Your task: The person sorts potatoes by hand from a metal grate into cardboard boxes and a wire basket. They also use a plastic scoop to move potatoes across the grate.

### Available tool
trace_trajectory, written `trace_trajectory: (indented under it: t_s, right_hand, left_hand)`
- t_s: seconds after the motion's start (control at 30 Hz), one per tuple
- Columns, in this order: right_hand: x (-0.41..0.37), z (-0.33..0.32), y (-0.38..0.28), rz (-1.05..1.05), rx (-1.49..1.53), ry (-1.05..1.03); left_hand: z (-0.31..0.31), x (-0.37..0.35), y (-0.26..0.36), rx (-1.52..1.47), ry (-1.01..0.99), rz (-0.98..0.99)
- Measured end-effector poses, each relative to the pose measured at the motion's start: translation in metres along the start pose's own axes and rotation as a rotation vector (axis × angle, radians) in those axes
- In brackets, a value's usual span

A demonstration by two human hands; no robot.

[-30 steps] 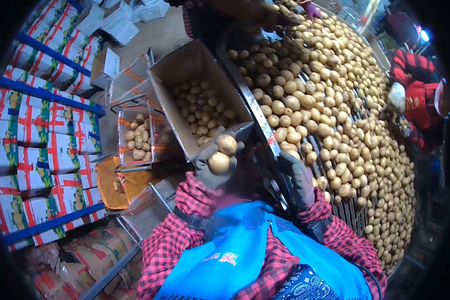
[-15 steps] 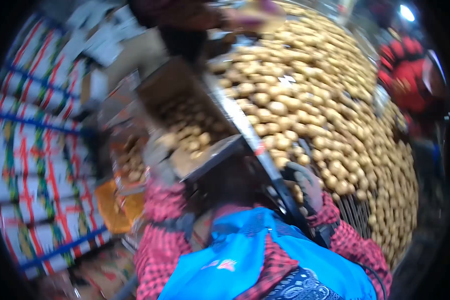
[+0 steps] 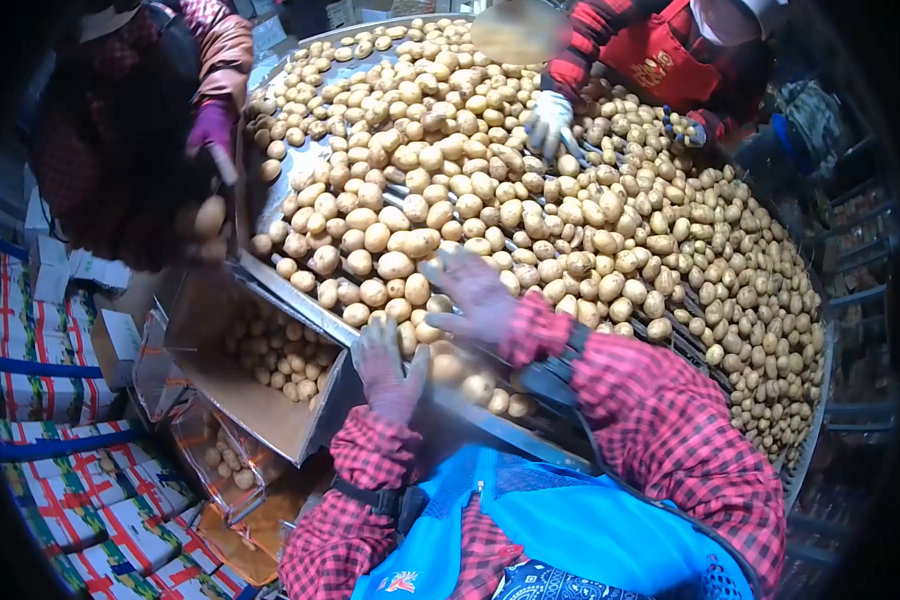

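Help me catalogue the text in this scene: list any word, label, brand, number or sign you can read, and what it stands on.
No text can be read.
Gold marking on the red apron: too small.
Emblem on the blue garment: no legible letters.
Print on the stacked cartons: too small and blurred.

Potatoes point(image 3: 415, 242) across the table point(image 3: 300, 303), carton point(image 3: 260, 410) at its left.

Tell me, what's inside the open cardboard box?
The box holds loose potatoes, piled together, with bare cardboard showing at its near end. Whatever lies beneath the top potatoes is covered, so I can't see it.
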State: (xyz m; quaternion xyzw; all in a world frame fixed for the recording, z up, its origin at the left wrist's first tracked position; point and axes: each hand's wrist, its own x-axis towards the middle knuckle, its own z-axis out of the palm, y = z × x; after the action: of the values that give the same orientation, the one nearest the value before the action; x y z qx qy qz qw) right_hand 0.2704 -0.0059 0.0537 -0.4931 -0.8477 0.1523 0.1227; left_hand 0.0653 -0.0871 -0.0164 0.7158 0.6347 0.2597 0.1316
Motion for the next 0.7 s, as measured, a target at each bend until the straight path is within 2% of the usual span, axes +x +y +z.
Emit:
trace_trajectory:
  t_s: [0.03,0.1,0.17,0.23,0.27,0.3,0.37,0.43,0.47,0.5,0.57,0.6,0.63,0.67,0.7]
  right_hand:
    - [0.017,0.018,0.004,0.035,0.008,-0.118]
    - [0.049,0.035,0.012,0.032,-0.102,-0.013]
    - [0.072,0.032,0.016,0.15,-0.078,0.051]
    - [0.092,0.031,0.041,0.234,0.0,-0.03]
    - [0.091,0.024,0.051,0.206,-0.029,-0.139]
    - [0.08,0.014,0.056,0.212,-0.025,-0.129]
    - [0.04,-0.004,0.071,0.225,0.497,-0.046]
    - [-0.022,-0.042,0.073,0.219,0.643,0.125]
    - [-0.056,-0.055,0.078,0.219,0.671,0.216]
    - [-0.09,-0.066,0.082,0.225,0.682,0.325]
    - [-0.162,-0.074,0.101,0.445,0.689,0.45]
    - [-0.203,-0.067,0.116,0.486,0.536,0.582]
    - [-0.238,-0.086,0.106,0.541,0.505,0.713]
    - [-0.276,-0.094,0.11,0.629,0.363,0.756]
    - [-0.317,-0.095,0.114,0.723,0.234,0.786]
  left_hand:
    - [-0.002,0.003,0.016,0.299,-0.076,0.035]
    - [0.001,0.003,0.017,0.266,-0.059,0.016]
    - [0.003,0.003,0.012,0.304,-0.039,0.048]
    - [0.002,0.008,0.006,0.316,-0.023,0.085]
    - [-0.001,0.011,0.007,0.315,-0.073,0.054]
    - [-0.003,0.012,0.009,0.309,-0.125,0.022]
    - [0.003,0.008,0.001,0.317,-0.079,0.054]
    - [0.001,0.009,0.004,0.337,-0.025,0.084]
    - [-0.013,0.018,0.014,0.327,-0.178,-0.008]
    - [-0.023,0.033,0.023,0.309,-0.326,-0.08]
    - [0.007,0.013,-0.022,0.278,-0.034,0.158]
    - [0.003,0.014,-0.016,0.24,-0.051,0.143]
    - [-0.003,0.018,-0.004,0.292,-0.078,0.081]
    - [-0.014,0.024,0.004,0.226,-0.204,0.025]
    - [-0.003,0.019,-0.016,0.32,-0.139,0.095]
